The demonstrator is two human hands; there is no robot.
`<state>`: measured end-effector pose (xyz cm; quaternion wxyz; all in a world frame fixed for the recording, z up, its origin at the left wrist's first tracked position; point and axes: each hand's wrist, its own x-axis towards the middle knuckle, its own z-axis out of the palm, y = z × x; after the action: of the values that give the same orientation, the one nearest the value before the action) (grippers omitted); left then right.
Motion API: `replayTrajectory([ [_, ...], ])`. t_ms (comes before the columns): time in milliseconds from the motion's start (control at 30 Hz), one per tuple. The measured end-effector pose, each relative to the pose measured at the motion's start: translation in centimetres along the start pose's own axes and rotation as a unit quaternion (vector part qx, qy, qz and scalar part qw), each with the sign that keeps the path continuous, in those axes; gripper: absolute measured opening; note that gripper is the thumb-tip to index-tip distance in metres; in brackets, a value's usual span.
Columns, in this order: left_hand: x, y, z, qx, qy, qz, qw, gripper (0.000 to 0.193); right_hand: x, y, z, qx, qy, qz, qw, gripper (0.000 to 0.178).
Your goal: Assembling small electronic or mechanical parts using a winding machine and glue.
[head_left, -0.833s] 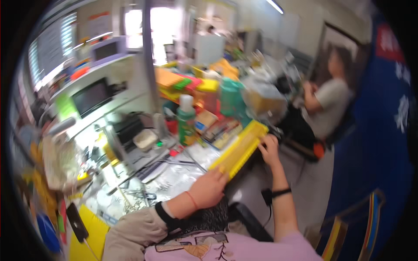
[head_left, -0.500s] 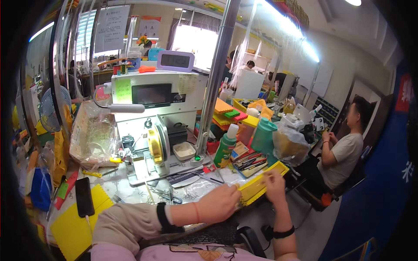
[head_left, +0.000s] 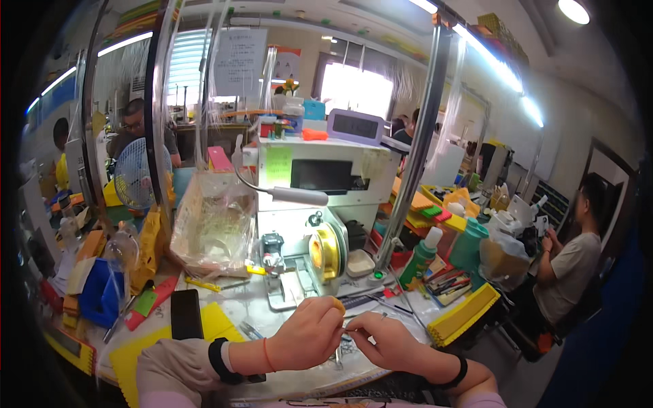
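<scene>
Near the table's front edge, my left hand (head_left: 306, 336) is closed, its thumb and fingers pinched together. Something small and yellowish shows at its fingertips, too small to name. My right hand (head_left: 389, 343) meets it fingertip to fingertip, also in a pinch; whatever lies between the fingers is hidden or tiny. Just beyond both hands stands a white machine (head_left: 272, 228) with a dark screen, and a reel of gold-coloured wire or strip (head_left: 324, 257) mounted on its front. A long yellow tray (head_left: 464, 316) lies to the right of my right hand.
A black phone (head_left: 185, 314) lies on a yellow sheet (head_left: 132, 360) at left. A plastic-covered box (head_left: 214, 221) flanks the machine. Rightward are a green bottle (head_left: 418, 258), a box of pens and tools (head_left: 449, 284) and a metal post (head_left: 422, 136). A person (head_left: 571, 251) sits at far right.
Both hands have moved left from the yellow tray to in front of the machine, and their fingertips now meet. The tray is left at the right. The view has turned left.
</scene>
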<state>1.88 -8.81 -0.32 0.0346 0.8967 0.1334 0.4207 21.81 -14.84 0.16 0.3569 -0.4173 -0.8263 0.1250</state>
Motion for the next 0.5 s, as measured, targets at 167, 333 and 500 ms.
replayTrajectory([
  [167, -2.9, -1.8, -1.7, -0.121, -0.008, -0.122, 0.985, 0.033, 7.7, 3.8, -4.7, -0.249, -0.081, -0.063, 0.963, 0.024],
  [333, -3.1, -3.0, 0.2, -0.145, -0.027, -0.093, 0.985, 0.042, 25.3, 2.1, -27.7, -0.09, 0.397, -0.061, 0.911, 0.018],
  [500, -3.8, -3.9, 0.8, -0.158, -0.037, -0.064, 0.985, 0.041, 33.7, 3.1, -36.4, 0.108, 0.521, 0.03, 0.846, 0.019],
])
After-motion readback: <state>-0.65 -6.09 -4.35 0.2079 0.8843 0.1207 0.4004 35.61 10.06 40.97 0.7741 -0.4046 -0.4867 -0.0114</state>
